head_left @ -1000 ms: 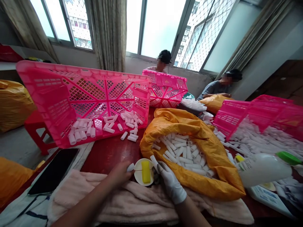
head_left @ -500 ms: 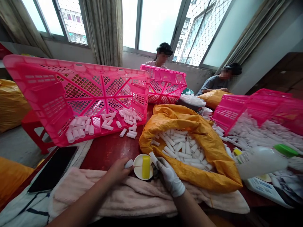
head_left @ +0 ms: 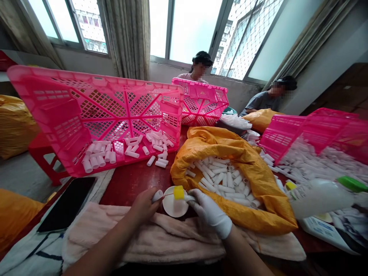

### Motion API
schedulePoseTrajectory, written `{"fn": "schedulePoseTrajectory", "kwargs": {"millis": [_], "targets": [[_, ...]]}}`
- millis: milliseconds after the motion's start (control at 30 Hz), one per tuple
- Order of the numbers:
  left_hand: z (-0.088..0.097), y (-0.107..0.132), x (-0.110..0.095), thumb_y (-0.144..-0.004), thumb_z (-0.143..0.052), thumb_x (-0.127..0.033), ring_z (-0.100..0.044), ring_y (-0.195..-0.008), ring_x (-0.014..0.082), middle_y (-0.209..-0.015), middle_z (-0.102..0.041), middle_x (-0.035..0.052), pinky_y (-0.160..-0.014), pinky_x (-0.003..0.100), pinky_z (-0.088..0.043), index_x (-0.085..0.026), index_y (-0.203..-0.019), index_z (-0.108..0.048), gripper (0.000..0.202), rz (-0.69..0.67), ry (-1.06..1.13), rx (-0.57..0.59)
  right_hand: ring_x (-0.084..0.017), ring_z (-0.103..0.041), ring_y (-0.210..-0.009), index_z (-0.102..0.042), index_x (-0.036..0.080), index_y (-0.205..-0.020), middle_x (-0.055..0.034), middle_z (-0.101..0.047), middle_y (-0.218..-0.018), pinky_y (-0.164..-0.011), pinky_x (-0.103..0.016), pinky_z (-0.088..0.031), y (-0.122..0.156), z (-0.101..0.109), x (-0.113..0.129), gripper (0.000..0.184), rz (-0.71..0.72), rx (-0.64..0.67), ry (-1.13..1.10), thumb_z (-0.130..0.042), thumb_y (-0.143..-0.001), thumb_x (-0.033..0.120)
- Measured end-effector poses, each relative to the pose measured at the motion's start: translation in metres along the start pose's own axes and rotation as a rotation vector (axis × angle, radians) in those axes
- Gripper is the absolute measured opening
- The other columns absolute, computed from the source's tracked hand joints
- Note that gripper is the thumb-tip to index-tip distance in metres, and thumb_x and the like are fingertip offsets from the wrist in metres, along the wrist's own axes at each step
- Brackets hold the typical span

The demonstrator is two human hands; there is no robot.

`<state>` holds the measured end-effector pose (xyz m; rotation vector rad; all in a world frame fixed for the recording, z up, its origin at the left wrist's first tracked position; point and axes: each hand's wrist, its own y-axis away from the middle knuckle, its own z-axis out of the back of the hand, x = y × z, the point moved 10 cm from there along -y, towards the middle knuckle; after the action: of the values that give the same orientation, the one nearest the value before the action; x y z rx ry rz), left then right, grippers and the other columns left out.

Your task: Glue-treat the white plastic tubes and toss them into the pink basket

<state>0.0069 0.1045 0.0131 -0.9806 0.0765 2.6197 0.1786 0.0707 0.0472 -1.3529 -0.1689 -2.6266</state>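
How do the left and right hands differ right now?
The left hand is bare, while the right hand wears a white glove. The left hand's fingers hold a white tube; the right hand's fingers sit just beside a yellow sponge. Both hands are above a pink towel, either side of a white dish.

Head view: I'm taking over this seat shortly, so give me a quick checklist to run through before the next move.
1. Left hand gloved: not ok, it is bare.
2. Right hand gloved: ok, white glove on.
3. Tube held in the left hand: ok, pinched in the fingers.
4. Yellow sponge resting on the white dish: cannot tell, it sits near the rim.
5. Orange sack open, with tubes within reach: ok.
6. Phone away from the hands: ok, off to the left.
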Motion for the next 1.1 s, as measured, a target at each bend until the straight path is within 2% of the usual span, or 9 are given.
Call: {"fn": "schedulePoseTrajectory", "kwargs": {"millis": [167, 300, 367, 533, 700, 833, 900, 1000, 1100], "targets": [[-0.01, -0.003, 0.002, -0.077, -0.043, -0.03, -0.048, -0.065, 0.0133, -0.069, -0.052, 0.0005, -0.06, 0.023, -0.033, -0.019, -0.069, -0.046, 0.014, -0.042, -0.165, 0.06, -0.019, -0.058, -0.086, -0.055, 0.02, -0.097, -0.0041, -0.062, -0.092, -0.082, -0.034, -0.046, -0.006, 0.004, -0.012, 0.019, 0.069, -0.155, 0.112, -0.047, -0.082, 0.028], [-0.018, -0.003, 0.003, -0.078, -0.042, -0.033, -0.049, -0.066, 0.0133, -0.072, -0.054, 0.0004, -0.06, 0.022, -0.032, -0.019, -0.071, -0.046, 0.016, -0.052, -0.189, 0.128, -0.023, -0.054, -0.101, -0.054, 0.019, -0.107, -0.0083, -0.059, -0.107, -0.092, -0.041, -0.041, 0.0, 0.021, -0.025, 0.028, 0.116, -0.351, 0.217, -0.044, -0.083, 0.03], [-0.019, -0.004, 0.003, -0.079, -0.041, -0.036, -0.05, -0.067, 0.0136, -0.072, -0.055, 0.0005, -0.06, 0.022, -0.031, -0.019, -0.071, -0.046, 0.019, -0.055, -0.204, 0.148, -0.022, -0.051, -0.106, -0.051, 0.019, -0.113, -0.0083, -0.057, -0.113, -0.095, -0.042, -0.039, 0.0, 0.024, -0.024, 0.032, 0.172, -0.391, 0.216, -0.04, -0.085, 0.029], [-0.021, -0.005, 0.004, -0.079, -0.041, -0.039, -0.052, -0.068, 0.0143, -0.073, -0.057, 0.0012, -0.06, 0.023, -0.031, -0.019, -0.071, -0.048, 0.022, -0.048, -0.242, 0.164, -0.021, -0.05, -0.105, -0.051, 0.018, -0.113, -0.0077, -0.056, -0.112, -0.097, -0.041, -0.037, -0.019, 0.007, -0.01, 0.03, 0.282, -0.294, 0.179, -0.038, -0.086, 0.022], [-0.023, -0.006, 0.005, -0.078, -0.042, -0.037, -0.053, -0.069, 0.0149, -0.075, -0.059, 0.0013, -0.059, 0.023, -0.031, -0.02, -0.073, -0.049, 0.019, -0.058, -0.277, 0.162, -0.02, -0.053, -0.092, -0.057, 0.02, -0.1, -0.0062, -0.058, -0.097, -0.086, -0.036, -0.044, -0.028, -0.012, -0.003, 0.027, 0.384, -0.201, 0.197, -0.044, -0.079, 0.011], [-0.023, -0.005, 0.004, -0.077, -0.043, -0.036, -0.054, -0.07, 0.0152, -0.074, -0.06, 0.001, -0.059, 0.024, -0.031, -0.02, -0.073, -0.05, 0.017, -0.072, -0.286, 0.163, -0.021, -0.05, -0.098, -0.055, 0.02, -0.103, -0.0076, -0.055, -0.104, -0.089, -0.04, -0.042, -0.026, -0.009, -0.007, 0.027, 0.374, -0.241, 0.174, -0.046, -0.079, 0.012], [-0.022, -0.005, 0.003, -0.077, -0.042, -0.036, -0.054, -0.07, 0.0154, -0.074, -0.06, 0.0012, -0.059, 0.024, -0.031, -0.02, -0.073, -0.05, 0.018, -0.073, -0.293, 0.161, -0.021, -0.052, -0.094, -0.054, 0.02, -0.105, -0.0082, -0.057, -0.1, -0.087, -0.04, -0.043, -0.026, -0.006, -0.009, 0.026, 0.331, -0.282, 0.15, -0.043, -0.081, 0.015], [-0.021, -0.005, 0.001, -0.078, -0.041, -0.037, -0.054, -0.069, 0.0155, -0.074, -0.06, 0.0014, -0.059, 0.024, -0.031, -0.02, -0.072, -0.049, 0.019, -0.075, -0.301, 0.162, -0.02, -0.054, -0.084, -0.057, 0.02, -0.093, -0.0068, -0.057, -0.089, -0.08, -0.038, -0.046, -0.027, -0.007, -0.006, 0.02, 0.333, -0.285, 0.13, -0.043, -0.08, 0.013], [-0.021, -0.005, 0.0, -0.078, -0.041, -0.037, -0.054, -0.07, 0.0157, -0.074, -0.06, 0.0015, -0.059, 0.024, -0.031, -0.02, -0.072, -0.05, 0.019, -0.072, -0.307, 0.162, -0.021, -0.051, -0.092, -0.057, 0.019, -0.092, -0.0073, -0.055, -0.095, -0.085, -0.038, -0.043, -0.027, -0.008, -0.003, 0.019, 0.375, -0.279, 0.107, -0.047, -0.077, 0.012]]}}
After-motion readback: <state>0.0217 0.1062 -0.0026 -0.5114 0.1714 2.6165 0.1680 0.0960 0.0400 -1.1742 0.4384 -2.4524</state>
